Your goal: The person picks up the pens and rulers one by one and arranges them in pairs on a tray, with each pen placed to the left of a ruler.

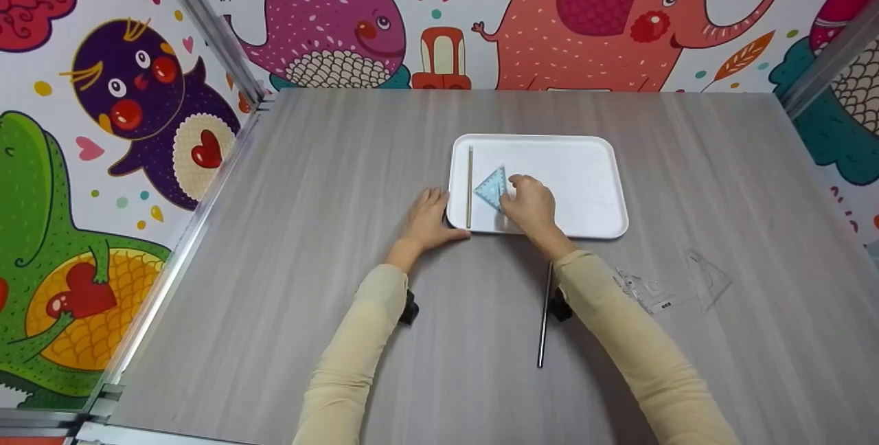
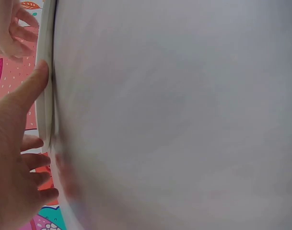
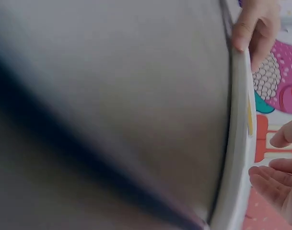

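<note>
A white tray (image 1: 584,187) lies on the table. My left hand (image 1: 427,220) holds its near left corner, thumb along the front rim and fingers at the left side. Inside the tray, a pencil (image 1: 470,187) lies lengthwise near the left edge. Beside it is a light blue set square (image 1: 492,189), its right part partly hidden by my right hand (image 1: 532,203). In the right wrist view, the thumb and fingers of this right hand (image 3: 282,177) stand apart with nothing seen between them. Whether a fingertip touches the set square I cannot tell.
A dark, slim rod (image 1: 544,321) lies in front of the tray, near the right forearm. To the right are a clear set square (image 1: 709,280) and other clear plastic drawing pieces (image 1: 645,290), partly covered by the sleeve. Printed panels (image 1: 329,19) border the table.
</note>
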### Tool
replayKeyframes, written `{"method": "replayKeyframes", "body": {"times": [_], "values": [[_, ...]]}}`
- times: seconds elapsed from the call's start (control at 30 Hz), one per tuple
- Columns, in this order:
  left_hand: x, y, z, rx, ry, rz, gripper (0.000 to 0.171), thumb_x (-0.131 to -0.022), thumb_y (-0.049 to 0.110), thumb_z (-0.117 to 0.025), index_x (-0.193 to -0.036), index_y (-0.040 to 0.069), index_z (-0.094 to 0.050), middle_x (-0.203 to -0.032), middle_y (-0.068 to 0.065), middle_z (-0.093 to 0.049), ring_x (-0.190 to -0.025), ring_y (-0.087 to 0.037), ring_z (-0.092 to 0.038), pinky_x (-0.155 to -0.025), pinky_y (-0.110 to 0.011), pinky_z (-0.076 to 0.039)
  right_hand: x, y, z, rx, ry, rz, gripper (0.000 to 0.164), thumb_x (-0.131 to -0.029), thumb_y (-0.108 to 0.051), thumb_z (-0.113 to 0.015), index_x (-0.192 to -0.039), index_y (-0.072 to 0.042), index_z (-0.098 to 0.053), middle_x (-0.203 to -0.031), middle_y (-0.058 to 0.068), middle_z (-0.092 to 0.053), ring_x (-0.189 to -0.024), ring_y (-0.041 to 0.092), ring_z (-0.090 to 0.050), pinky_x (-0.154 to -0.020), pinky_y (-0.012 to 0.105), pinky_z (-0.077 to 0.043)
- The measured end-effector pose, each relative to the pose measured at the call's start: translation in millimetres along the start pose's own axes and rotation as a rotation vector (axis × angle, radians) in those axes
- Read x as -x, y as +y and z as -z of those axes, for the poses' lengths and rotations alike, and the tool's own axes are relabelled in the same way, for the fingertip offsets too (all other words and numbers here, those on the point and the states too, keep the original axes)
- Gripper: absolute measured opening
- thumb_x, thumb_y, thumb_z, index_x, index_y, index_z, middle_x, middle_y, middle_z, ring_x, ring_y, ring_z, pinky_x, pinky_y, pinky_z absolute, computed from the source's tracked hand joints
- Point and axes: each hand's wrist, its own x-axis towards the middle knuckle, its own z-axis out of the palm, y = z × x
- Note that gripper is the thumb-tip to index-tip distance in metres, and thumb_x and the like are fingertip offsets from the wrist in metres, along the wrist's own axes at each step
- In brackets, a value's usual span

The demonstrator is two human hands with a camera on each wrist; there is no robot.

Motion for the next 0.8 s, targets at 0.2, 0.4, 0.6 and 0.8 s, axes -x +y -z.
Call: {"method": "replayKeyframes", "body": {"times": [0.2, 0.4, 0.6, 0.8], "values": [[-1.0, 0.0, -0.6, -0.015, 0.028, -0.025, 0.089, -0.066, 0.053, -0.072, -0.131, -0.001, -0.044, -0.132, -0.022, -0.044, -0.126, -0.033, -0.034, -0.107, -0.038, -0.026, 5, -3, 10, 0.021, 0.029, 0.084, 0.031, -0.074, -0.011, -0.061, -0.101, 0.004, -0.066, -0.089, 0.018, -0.067, -0.077, 0.031, -0.064, -0.064, 0.043, -0.051], [-0.4, 0.2, -1.1, -0.006, 0.036, -0.035, 0.087, -0.066, 0.052, -0.073, -0.129, -0.001, -0.046, -0.129, -0.021, -0.046, -0.124, -0.033, -0.036, -0.105, -0.039, -0.027, 13, -1, 14, 0.042, -0.039, 0.131, 0.036, -0.077, -0.014, -0.062, -0.109, 0.002, -0.062, -0.1, 0.019, -0.065, -0.082, 0.032, -0.064, -0.066, 0.042, -0.051], [0.4, 0.3, -1.0, -0.005, 0.008, 0.002, 0.09, -0.067, 0.053, -0.072, -0.133, -0.001, -0.042, -0.135, -0.022, -0.04, -0.129, -0.034, -0.03, -0.107, -0.039, -0.024, 20, -3, 17, 0.075, -0.059, 0.223, 0.039, -0.077, -0.016, -0.064, -0.112, 0.002, -0.061, -0.107, 0.02, -0.062, -0.093, 0.034, -0.061, -0.072, 0.044, -0.051], [0.9, 1.5, -1.0, 0.0, 0.003, 0.008, 0.091, -0.068, 0.052, -0.072, -0.134, -0.002, -0.04, -0.136, -0.022, -0.039, -0.13, -0.034, -0.029, -0.108, -0.04, -0.023, 27, -6, 22, 0.146, -0.077, 0.306, 0.049, -0.078, -0.026, -0.066, -0.117, 0.002, -0.057, -0.118, 0.022, -0.055, -0.105, 0.036, -0.054, -0.079, 0.047, -0.049]]}}
